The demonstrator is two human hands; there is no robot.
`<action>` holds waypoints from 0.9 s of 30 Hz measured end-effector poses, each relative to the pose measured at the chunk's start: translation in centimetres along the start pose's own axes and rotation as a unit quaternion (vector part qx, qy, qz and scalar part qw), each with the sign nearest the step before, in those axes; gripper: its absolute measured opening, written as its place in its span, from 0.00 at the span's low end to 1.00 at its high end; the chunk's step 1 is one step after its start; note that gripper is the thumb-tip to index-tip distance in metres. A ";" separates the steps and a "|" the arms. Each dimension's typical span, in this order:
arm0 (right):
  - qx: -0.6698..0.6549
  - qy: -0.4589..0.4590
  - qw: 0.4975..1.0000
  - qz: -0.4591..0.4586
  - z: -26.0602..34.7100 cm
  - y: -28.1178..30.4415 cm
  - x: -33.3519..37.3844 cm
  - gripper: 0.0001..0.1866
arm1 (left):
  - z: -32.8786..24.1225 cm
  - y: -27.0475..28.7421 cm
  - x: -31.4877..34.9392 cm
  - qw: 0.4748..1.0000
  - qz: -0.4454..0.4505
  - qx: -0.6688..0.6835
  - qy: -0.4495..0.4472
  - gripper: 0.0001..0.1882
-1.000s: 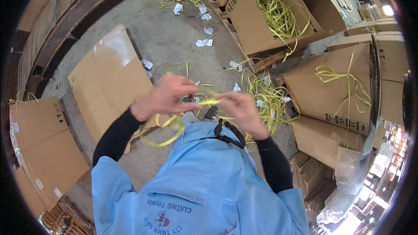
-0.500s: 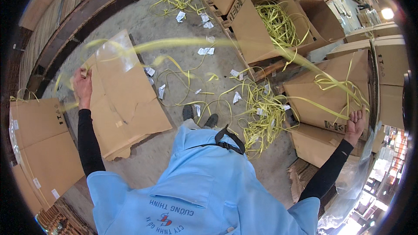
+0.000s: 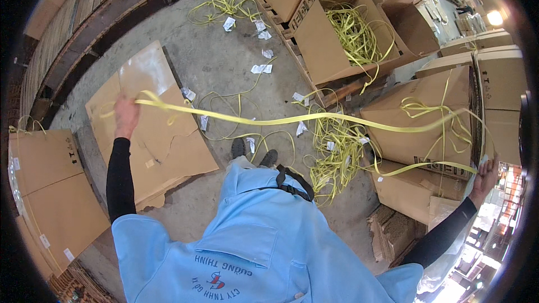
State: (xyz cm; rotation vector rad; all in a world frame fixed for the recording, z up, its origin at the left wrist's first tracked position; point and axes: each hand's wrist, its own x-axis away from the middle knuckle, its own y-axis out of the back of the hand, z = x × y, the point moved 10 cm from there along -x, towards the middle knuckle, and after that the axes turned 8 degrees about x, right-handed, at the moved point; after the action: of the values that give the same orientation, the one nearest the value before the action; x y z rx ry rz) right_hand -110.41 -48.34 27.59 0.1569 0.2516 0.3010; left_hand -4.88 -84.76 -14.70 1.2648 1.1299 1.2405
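Note:
A yellow packing strap spans the view in front of my body. Its left end sits in my left hand, closed on it above a flattened cardboard sheet. At the far right my right hand is closed on strap, beside a tall cardboard stack. From that hand one length curves up to the spanning strap, and another runs left over the stack's lower part. Loose strap loops also hang on the stack. Between my feet and the stack lies a tangled heap of yellow strap.
An open carton full of yellow strap stands on a wooden pallet at the back. White paper scraps and another small strap pile lie on the concrete floor. Stacked cartons stand at the left.
My left hand has moved right and slightly nearer. My right hand has moved farther right and nearer. The strap between them has come down from its higher, blurred arc to a flatter line.

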 end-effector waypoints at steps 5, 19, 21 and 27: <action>0.294 0.117 0.935 0.157 2.6 -11.7 7.7 0.13 | -7.0 8.3 -2.8 0.874 -0.196 0.419 -0.144 0.21; 0.261 0.288 0.746 0.540 12.7 -29.6 33.5 0.22 | -46.6 17.2 9.6 0.586 0.276 0.636 -0.420 0.30; 0.102 0.259 0.901 0.333 15.8 -26.2 25.7 0.22 | -41.8 15.0 3.0 0.617 0.198 0.704 -0.292 0.14; -0.042 0.078 0.984 0.154 12.6 -19.8 17.9 0.15 | -28.1 13.7 -6.8 0.624 0.070 0.767 -0.129 0.11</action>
State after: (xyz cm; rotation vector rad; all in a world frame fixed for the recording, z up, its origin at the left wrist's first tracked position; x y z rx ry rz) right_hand -85.07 -62.86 31.93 0.0881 0.3700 0.6315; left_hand -33.54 -91.33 -2.02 2.6462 1.9139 -0.2317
